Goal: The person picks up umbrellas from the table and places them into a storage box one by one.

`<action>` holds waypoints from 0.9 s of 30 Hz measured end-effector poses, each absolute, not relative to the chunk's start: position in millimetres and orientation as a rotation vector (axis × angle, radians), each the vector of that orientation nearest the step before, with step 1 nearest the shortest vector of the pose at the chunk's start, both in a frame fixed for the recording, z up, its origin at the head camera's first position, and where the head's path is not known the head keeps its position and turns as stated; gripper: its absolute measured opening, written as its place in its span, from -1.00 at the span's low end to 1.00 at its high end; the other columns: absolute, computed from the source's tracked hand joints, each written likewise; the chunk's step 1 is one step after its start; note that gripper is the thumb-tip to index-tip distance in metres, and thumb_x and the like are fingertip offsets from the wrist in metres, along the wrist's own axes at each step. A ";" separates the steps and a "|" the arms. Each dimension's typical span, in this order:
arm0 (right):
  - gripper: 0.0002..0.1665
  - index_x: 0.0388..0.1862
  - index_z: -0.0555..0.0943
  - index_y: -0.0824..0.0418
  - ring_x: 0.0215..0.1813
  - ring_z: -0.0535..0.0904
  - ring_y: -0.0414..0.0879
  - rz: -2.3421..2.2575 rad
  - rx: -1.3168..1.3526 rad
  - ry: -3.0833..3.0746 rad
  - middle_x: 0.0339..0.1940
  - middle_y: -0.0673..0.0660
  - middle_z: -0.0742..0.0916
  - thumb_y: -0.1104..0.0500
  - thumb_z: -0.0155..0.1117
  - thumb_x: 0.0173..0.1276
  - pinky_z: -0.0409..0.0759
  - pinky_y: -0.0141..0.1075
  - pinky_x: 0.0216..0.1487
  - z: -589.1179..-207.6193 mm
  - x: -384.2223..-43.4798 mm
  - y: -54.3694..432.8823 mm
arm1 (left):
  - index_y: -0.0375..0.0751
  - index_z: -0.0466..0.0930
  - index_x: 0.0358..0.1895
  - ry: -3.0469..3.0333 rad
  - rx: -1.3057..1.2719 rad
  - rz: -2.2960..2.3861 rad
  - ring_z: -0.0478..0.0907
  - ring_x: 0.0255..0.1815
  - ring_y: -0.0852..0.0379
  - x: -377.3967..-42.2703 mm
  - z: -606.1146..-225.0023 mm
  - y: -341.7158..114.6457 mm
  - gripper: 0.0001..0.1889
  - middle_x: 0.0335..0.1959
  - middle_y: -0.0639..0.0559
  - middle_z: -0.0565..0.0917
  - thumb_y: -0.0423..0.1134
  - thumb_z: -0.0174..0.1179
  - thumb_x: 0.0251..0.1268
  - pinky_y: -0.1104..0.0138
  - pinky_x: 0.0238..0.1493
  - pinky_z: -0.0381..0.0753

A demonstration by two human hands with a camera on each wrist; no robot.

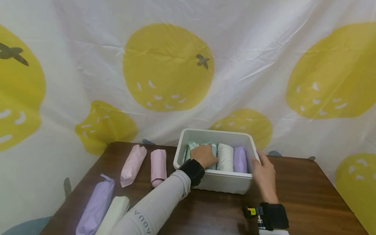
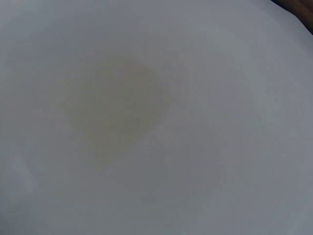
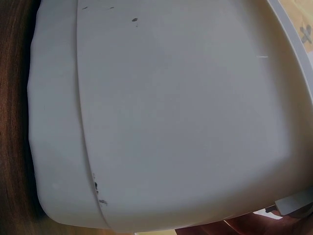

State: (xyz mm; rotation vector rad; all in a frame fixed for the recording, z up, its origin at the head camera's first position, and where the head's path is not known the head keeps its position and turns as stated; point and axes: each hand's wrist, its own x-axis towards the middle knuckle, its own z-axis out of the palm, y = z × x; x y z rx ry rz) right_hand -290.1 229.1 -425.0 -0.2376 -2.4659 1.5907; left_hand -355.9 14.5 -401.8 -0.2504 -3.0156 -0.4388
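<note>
A white plastic box (image 1: 226, 184) stands at the back of the table. Inside it lie mint-green folded umbrellas (image 1: 191, 146) at the left, then a white one (image 1: 225, 158) and a purple one (image 1: 240, 160). My left hand (image 1: 204, 156) reaches in over the left part and grips a mint-green umbrella; its fingertips are hidden inside the box. My right hand (image 1: 264, 174) holds the box by its right end, thumb near the front corner. In the right wrist view the box wall (image 3: 186, 107) fills most of the picture, with fingers (image 3: 249, 225) at the bottom edge.
Left of the box on the dark wooden table (image 1: 311, 192) lie two pink folded umbrellas (image 1: 133, 165), a purple one with a strap (image 1: 95, 205) and a whitish one (image 1: 114, 213) partly behind my left sleeve. A lemon-print curtain (image 1: 243, 75) hangs right behind the table.
</note>
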 end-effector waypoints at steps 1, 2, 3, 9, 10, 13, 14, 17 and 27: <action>-0.34 0.73 0.21 0.16 0.56 0.28 0.39 1.588 -0.238 -2.469 0.61 0.42 0.36 0.08 -0.09 0.74 0.28 0.33 0.44 -425.4 -290.0 228.9 | -0.09 0.67 -0.32 -3.003 -0.256 -0.445 0.51 -0.47 0.12 -355.5 -402.5 14.0 -0.79 -0.51 0.06 0.58 -0.05 0.40 0.25 0.20 -0.50 0.43; -0.34 0.72 0.22 0.16 0.56 0.28 0.40 1.586 -0.239 -2.471 0.61 0.42 0.36 0.07 -0.09 0.74 0.29 0.34 0.43 -426.0 -290.1 228.7 | -0.09 0.64 -0.36 -2.994 -0.262 -0.452 0.49 -0.50 0.12 -354.8 -403.1 13.3 -0.80 -0.53 0.07 0.56 -0.06 0.40 0.25 0.21 -0.51 0.41; -0.35 0.72 0.22 0.16 0.56 0.28 0.40 1.589 -0.240 -2.471 0.61 0.42 0.36 0.07 -0.09 0.74 0.29 0.34 0.43 -426.7 -290.2 228.4 | -0.09 0.62 -0.40 -2.984 -0.268 -0.461 0.47 -0.52 0.13 -353.9 -403.5 12.5 -0.79 -0.56 0.08 0.53 -0.08 0.39 0.25 0.22 -0.53 0.39; -0.35 0.72 0.24 0.16 0.57 0.28 0.37 1.603 -0.248 -2.440 0.62 0.40 0.37 0.09 -0.08 0.73 0.27 0.32 0.45 -430.4 -292.9 227.0 | -0.06 0.44 -0.59 -2.876 -0.288 -0.525 0.38 -0.62 0.13 -346.4 -402.2 5.9 -0.70 -0.67 0.10 0.41 -0.15 0.37 0.20 0.26 -0.63 0.32; -0.35 0.72 0.24 0.16 0.57 0.28 0.37 1.603 -0.249 -2.435 0.62 0.40 0.37 0.09 -0.08 0.73 0.27 0.32 0.46 -430.7 -293.5 227.1 | -0.06 0.44 -0.58 -2.860 -0.292 -0.524 0.39 -0.62 0.13 -345.2 -401.5 4.6 -0.70 -0.66 0.09 0.42 -0.15 0.36 0.20 0.25 -0.63 0.34; -0.35 0.72 0.23 0.16 0.58 0.27 0.36 1.608 -0.246 -2.428 0.62 0.39 0.36 0.10 -0.07 0.73 0.26 0.32 0.47 -430.6 -295.1 227.4 | -0.09 0.49 -0.52 -2.845 -0.304 -0.527 0.43 -0.58 0.11 -342.8 -398.8 -0.2 -0.74 -0.61 0.06 0.49 -0.13 0.35 0.22 0.21 -0.59 0.41; -0.34 0.72 0.23 0.16 0.59 0.27 0.36 1.610 -0.246 -2.428 0.63 0.39 0.36 0.10 -0.07 0.73 0.26 0.32 0.47 -430.4 -295.6 227.6 | -0.11 0.53 -0.47 -2.845 -0.308 -0.526 0.46 -0.57 0.09 -341.9 -397.5 -1.8 -0.77 -0.58 0.03 0.53 -0.13 0.35 0.24 0.19 -0.57 0.45; -0.34 0.72 0.22 0.16 0.58 0.26 0.37 1.603 -0.250 -2.434 0.63 0.39 0.35 0.10 -0.08 0.73 0.26 0.32 0.46 -429.8 -296.3 228.2 | -0.17 0.64 -0.30 -2.838 -0.319 -0.533 0.56 -0.49 0.02 -337.5 -392.6 -6.8 -0.81 -0.47 -0.06 0.64 -0.11 0.34 0.27 0.12 -0.52 0.54; -0.34 0.72 0.22 0.18 0.57 0.28 0.39 1.603 -0.250 -2.433 0.62 0.41 0.36 0.09 -0.09 0.73 0.28 0.36 0.44 -430.3 -297.1 229.3 | -0.29 0.68 0.27 -2.727 -0.400 -0.686 0.67 0.06 -0.20 -310.3 -367.5 -23.5 -0.51 0.08 -0.25 0.74 -0.11 0.31 0.36 -0.01 -0.13 0.68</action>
